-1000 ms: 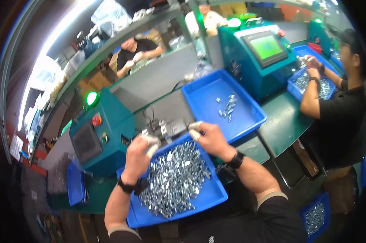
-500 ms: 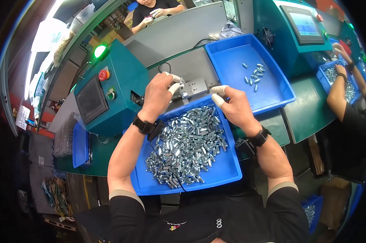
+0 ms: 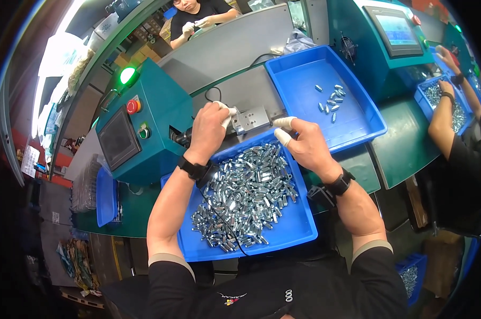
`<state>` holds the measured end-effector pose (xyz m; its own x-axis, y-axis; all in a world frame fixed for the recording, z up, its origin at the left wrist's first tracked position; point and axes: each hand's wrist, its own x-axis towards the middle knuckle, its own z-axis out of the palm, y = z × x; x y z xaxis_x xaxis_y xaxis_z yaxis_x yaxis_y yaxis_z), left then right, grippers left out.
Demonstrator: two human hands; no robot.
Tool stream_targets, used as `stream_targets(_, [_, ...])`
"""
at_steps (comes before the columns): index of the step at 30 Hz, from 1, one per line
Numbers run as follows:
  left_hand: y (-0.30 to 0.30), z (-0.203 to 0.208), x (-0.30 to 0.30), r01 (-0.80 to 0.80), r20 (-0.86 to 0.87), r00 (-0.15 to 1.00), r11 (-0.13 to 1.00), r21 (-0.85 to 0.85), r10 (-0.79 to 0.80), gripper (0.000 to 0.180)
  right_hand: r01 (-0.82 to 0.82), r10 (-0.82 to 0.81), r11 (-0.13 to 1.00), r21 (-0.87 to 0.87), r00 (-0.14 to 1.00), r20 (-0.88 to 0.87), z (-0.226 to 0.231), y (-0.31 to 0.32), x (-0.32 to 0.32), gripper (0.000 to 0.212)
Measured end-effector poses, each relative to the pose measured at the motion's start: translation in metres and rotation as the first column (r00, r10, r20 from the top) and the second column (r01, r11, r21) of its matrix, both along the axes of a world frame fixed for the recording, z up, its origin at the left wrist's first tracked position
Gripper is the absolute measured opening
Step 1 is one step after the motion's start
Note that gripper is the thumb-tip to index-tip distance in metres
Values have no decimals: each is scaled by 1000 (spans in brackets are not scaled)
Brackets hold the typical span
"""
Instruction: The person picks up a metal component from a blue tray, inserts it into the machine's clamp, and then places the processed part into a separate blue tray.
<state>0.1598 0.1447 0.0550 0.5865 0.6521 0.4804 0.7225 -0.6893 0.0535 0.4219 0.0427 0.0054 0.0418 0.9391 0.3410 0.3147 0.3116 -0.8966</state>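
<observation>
Metal parts (image 3: 246, 196) heaped below, both hands up at the block

Head view, and the left hand (image 3: 207, 130) is at the left end of the steel block (image 3: 256, 117), fingertips drawn close together; whether they pinch a part, I can't tell. Opposite, the right hand (image 3: 309, 144) brings thumb and forefinger near each other by the block's right end, and again I can't make out anything between them. White finger caps (image 3: 283, 137) cover those tips, probably for grip or protection.

Now the trays! The near tray (image 3: 291, 239) carries the big glinting pile, sitting right below the hands, likely so that its parts stay within short reach. Up and right, the far tray (image 3: 299, 101) holds just a small scatter, seemingly set there to stay apart from the pile. Farther right, a co-worker's tray (image 3: 422, 101) is loaded with small shiny pieces too.
</observation>
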Motion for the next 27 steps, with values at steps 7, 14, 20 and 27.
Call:
stream_targets(7, [-57, 9, -18, 60, 93, 994, 998, 36, -63, 27, -6, 6, 1000, -19, 1000, 11, -8, 3, 2, 34])
stream_targets(14, [-131, -26, -101, -26, 170, 981, 943, -332, 87, 25, -165, 157, 984, -65, 982, -110, 4, 13, -22, 62])
stream_targets(20, [-133, -46, -124, -117, 150, 967, 882, -455, 206, 26, -349, 303, 906, -239, 930, -209, 13, 31, -61, 78])
stream_targets(27, [-130, -46, -137, -79, 153, 970, 838, -540, 190, 27, -469, 411, 845, -258, 877, -247, 12, 43, -84, 76])
